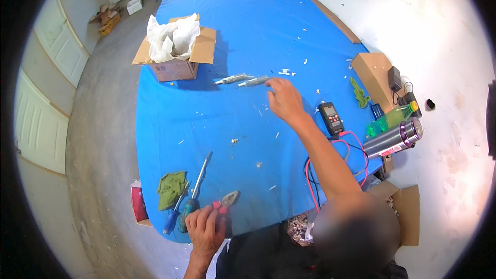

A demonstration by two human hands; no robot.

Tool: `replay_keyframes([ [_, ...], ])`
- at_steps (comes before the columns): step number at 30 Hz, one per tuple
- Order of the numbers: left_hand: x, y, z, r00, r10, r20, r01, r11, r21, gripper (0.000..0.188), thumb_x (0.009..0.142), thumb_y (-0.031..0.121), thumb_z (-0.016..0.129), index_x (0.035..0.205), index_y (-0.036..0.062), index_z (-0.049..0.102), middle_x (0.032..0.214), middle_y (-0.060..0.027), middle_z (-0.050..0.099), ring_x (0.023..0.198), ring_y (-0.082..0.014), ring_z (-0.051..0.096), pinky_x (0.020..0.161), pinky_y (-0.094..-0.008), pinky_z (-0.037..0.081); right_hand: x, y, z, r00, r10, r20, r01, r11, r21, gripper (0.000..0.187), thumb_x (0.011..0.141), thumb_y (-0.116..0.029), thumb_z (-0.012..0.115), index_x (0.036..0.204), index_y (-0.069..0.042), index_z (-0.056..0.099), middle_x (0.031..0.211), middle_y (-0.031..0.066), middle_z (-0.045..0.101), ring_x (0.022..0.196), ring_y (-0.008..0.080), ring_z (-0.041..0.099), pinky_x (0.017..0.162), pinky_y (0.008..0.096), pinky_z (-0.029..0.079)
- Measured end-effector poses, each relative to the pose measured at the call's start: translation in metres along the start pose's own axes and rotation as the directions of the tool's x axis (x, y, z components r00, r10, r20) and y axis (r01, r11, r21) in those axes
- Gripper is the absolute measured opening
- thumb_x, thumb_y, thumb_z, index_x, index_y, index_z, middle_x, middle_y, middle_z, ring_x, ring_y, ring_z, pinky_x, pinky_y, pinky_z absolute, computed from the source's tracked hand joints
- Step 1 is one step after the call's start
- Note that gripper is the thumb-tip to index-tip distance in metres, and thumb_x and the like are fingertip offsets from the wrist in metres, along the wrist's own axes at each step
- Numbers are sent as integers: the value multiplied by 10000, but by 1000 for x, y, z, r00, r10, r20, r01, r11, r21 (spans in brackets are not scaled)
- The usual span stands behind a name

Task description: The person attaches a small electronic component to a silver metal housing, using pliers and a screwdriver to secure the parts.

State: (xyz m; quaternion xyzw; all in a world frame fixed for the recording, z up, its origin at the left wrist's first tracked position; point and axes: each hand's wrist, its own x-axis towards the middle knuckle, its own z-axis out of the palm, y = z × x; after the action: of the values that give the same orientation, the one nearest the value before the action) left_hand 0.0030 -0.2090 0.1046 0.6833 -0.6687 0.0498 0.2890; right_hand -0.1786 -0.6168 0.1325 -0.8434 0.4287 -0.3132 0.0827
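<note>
Right of the carton [178, 71], right hand [285, 101] touches a grey cylinder [253, 82], presumably stiff, slick; grasp mid-barrel. Left hand [206, 230] meets pliers [227, 201]. Neither grip's closure determinable.

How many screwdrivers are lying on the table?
2: a teal-handled screwdriver at the left hand, and a blue-handled screwdriver left of that, beside the green cloth; the hand could hide others.

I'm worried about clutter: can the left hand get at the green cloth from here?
Likely yes: most of the green cloth shows uncovered, close to the left hand. The green-handled screwdriver and blue-handled screwdriver lie between, so it may have to pass over them.
</note>
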Motion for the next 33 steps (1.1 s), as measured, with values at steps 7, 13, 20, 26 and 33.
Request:
replay_keyframes([
  [7, -5, -3, 7, 1000, -17, 26, 17, 1000, -7, 309, 801, 134, 815, 1073, 51, 693, 1227, -119, 662, 1075, -346, 604, 961, -506, 429, 39, 31, 43, 995, -89, -36, 84, 990, -111, 305, 876, -75, 686, 1181, -85, 695, 1223, 146, 689, 1192, 361, 620, 940, 526, 509],
  [13, -5, -2, 2, 1000, -11, 29, 12, 999, -35, 310, 804, 127, 818, 1077, 45, 695, 1243, -125, 661, 1078, -347, 609, 958, -500, 438, 32, 23, 35, 990, -18, 136, 55, 961, -273, 233, 883, -128, 704, 1110, -86, 733, 1145, 148, 678, 1124, 375, 620, 927, 521, 496],
  [20, -5, 0, 2, 999, 12, -33, -14, 999, -44, 312, 786, 102, 822, 1065, 40, 696, 1224, -118, 661, 1094, -335, 612, 964, -488, 447, -43, -32, -27, 927, 272, 258, -311, 943, 122, 290, 861, -286, 750, 1052, -67, 733, 989, 182, 713, 965, 393, 683, 822, 487, 545],
  [26, -4, 3, -1, 994, 58, -96, -61, 998, -23, 283, 822, 101, 779, 1084, 45, 687, 1210, -99, 653, 1091, -320, 599, 977, -473, 449, -193, -102, -59, 662, 328, 673, -734, 106, 671, 421, 951, -213, 749, 1279, 19, 621, 1131, 116, 696, 977, 188, 698, 786, 354, 590],
  [33, -5, 5, -5, 982, 116, -150, -119, 993, -7, 298, 823, 111, 781, 1099, 64, 680, 1186, -104, 658, 1076, -333, 598, 963, -468, 454, -292, -170, -72, 650, 434, 623, -637, -136, 759, 475, 929, -106, 742, 1354, 15, 568, 1156, 87, 676, 980, 196, 679, 809, 351, 583],
])
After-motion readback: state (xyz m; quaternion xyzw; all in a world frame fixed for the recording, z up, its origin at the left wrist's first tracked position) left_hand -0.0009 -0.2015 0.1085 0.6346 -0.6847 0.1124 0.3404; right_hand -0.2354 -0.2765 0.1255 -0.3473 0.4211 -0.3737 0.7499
